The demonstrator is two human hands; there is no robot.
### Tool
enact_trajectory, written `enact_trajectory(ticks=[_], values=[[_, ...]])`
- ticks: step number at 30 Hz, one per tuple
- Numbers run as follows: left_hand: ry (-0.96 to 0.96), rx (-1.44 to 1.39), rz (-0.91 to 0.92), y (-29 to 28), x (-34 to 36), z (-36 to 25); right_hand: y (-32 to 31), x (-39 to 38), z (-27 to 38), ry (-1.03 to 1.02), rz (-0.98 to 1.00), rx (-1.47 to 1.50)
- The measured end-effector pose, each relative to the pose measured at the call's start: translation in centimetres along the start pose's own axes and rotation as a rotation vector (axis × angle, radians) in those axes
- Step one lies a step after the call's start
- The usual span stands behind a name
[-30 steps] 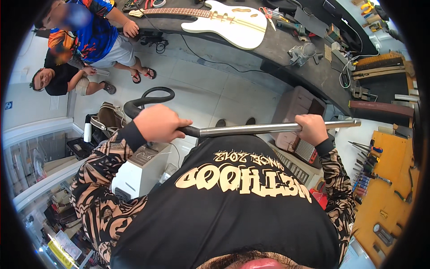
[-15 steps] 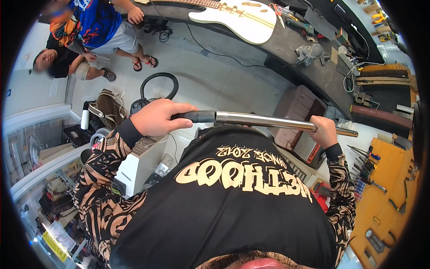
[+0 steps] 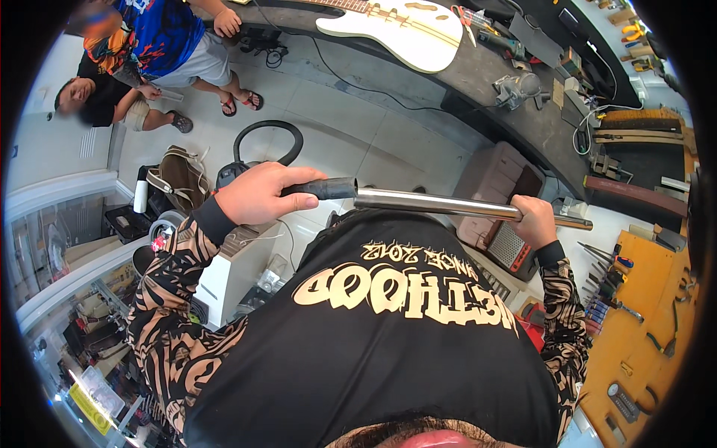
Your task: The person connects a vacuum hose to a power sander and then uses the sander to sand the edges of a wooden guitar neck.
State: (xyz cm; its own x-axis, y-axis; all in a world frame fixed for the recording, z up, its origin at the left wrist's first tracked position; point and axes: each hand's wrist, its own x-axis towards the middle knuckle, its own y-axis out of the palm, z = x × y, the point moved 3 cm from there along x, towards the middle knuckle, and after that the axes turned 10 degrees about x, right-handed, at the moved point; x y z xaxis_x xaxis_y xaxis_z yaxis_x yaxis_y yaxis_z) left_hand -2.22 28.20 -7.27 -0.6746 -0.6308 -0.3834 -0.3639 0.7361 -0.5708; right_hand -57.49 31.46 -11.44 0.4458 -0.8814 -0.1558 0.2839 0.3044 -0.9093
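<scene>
Shiny steel vacuum tube is lying level across my chest; left hand is clenching its black handle end, right hand wrapping the far part. Best keeping both grips firm, tube level.

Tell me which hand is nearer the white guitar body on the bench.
Right. The right hand grips the metal tube below the guitar body; the left hand, on the black handle, is farther left.

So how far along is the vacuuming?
Done: the left hand grips the black handle and the right hand the metal vacuum tube, so the wand is picked up. In hand: it is held level across the chest. Left: its tip is off the floor, and the hose lies coiled.
</scene>
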Motion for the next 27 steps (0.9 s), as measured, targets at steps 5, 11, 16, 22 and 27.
enact_trajectory(ticks=[5, 11, 16, 22, 27], values=[[-0.059, -0.023, 0.045, -0.4, -0.3, -0.2, 0.6, -0.2, 0.1, -0.014, 0.008, 0.030], [-0.013, 0.049, 0.067, 0.2, -0.7, 0.1, 1.4, -1.1, 0.4, 0.018, 0.025, 0.055], [-0.030, 0.162, 0.112, 0.3, -0.4, -0.4, 1.2, -1.2, 0.5, 0.007, 0.033, 0.040], [-0.069, 0.261, 0.144, 0.4, 0.0, -0.6, 1.2, -1.7, 0.4, 0.009, 0.035, 0.042], [-0.066, 0.083, 0.157, 1.5, 0.1, 0.6, 1.9, -1.7, 0.5, 0.023, 0.037, 0.082]])
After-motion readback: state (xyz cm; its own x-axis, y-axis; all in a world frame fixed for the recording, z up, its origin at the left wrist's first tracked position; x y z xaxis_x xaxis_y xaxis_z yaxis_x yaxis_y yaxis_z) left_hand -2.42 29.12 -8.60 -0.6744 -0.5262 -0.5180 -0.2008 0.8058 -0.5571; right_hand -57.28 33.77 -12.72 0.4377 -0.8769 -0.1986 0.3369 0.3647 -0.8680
